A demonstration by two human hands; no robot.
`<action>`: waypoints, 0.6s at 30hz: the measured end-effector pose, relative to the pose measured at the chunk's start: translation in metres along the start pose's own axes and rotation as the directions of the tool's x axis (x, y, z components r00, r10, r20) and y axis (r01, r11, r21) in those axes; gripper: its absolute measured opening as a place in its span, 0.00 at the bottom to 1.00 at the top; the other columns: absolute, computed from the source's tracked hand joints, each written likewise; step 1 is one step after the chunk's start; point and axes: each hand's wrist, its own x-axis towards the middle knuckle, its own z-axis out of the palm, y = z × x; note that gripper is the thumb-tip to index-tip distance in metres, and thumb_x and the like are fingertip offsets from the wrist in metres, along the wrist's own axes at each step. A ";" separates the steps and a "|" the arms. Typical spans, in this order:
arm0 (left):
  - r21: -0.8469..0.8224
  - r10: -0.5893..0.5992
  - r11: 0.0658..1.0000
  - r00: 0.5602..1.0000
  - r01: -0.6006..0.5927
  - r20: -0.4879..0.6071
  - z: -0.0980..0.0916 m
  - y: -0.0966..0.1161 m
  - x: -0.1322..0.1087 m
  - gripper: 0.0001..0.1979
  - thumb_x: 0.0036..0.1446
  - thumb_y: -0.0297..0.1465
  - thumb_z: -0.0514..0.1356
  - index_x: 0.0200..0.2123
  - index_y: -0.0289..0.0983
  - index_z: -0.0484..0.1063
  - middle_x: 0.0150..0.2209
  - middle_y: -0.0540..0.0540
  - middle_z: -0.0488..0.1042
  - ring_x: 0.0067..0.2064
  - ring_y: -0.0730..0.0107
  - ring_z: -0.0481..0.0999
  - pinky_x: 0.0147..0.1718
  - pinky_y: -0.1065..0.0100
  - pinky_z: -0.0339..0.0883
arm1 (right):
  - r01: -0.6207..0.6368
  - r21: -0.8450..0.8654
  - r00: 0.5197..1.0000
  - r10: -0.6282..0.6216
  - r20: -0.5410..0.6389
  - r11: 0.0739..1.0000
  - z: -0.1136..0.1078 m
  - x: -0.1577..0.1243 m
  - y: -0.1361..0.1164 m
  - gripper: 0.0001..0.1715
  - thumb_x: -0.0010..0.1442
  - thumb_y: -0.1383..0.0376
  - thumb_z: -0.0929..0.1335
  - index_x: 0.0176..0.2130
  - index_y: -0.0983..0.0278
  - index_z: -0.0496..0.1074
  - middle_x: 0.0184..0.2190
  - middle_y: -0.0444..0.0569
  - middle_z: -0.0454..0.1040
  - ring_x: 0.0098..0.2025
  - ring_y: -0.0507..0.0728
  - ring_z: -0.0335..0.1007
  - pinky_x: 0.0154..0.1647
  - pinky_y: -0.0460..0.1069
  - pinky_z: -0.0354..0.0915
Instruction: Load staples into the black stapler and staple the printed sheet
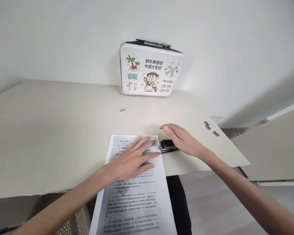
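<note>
My left hand (134, 158) lies flat with fingers spread on a printed paper sheet (131, 202); whether there is more than one sheet I cannot tell. The paper's upper part rests on the table, and its lower part extends past the front edge toward me. At the paper's upper right edge sits a black stapler (167, 144), its front end right at the margin. Over the stapler's rear part is my right hand (185, 140), fingers stretched out and pointing left. That hand hides the back of the stapler, and I cannot tell whether it touches it.
A white cartoon-printed case (152, 70) with a black handle stands against the wall. Strips of staples lie on the table (63, 130): one strip (122, 110) in the middle, several at right, including one strip (216, 133) near the edge. A perforated chair (80, 220) is below left.
</note>
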 end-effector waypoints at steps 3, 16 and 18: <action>0.010 -0.013 1.000 1.000 0.013 0.007 0.006 0.002 0.000 0.24 0.75 0.46 0.50 0.70 0.50 0.65 0.78 0.48 0.46 0.78 0.48 0.42 0.74 0.41 0.39 | -0.009 -0.067 0.998 0.014 0.068 0.998 0.011 0.006 -0.011 0.35 0.75 0.42 0.52 0.55 0.54 0.76 0.61 0.48 0.76 0.65 0.65 0.68 0.65 0.62 0.63; -0.069 -0.072 0.995 0.995 0.067 -0.064 0.017 0.004 -0.003 0.24 0.74 0.44 0.54 0.69 0.51 0.64 0.78 0.48 0.46 0.77 0.48 0.45 0.74 0.39 0.42 | -0.081 -0.234 0.994 0.096 0.055 0.969 0.032 0.015 -0.017 0.30 0.76 0.47 0.53 0.54 0.52 0.77 0.64 0.45 0.73 0.66 0.67 0.69 0.61 0.65 0.69; -0.089 -0.073 0.994 0.994 0.066 -0.082 0.018 0.004 -0.003 0.24 0.74 0.44 0.55 0.70 0.52 0.64 0.77 0.49 0.47 0.77 0.48 0.46 0.74 0.39 0.42 | -0.087 -0.242 0.994 0.101 0.045 0.966 0.033 0.015 -0.017 0.30 0.76 0.47 0.53 0.54 0.52 0.77 0.65 0.45 0.73 0.66 0.66 0.68 0.61 0.65 0.69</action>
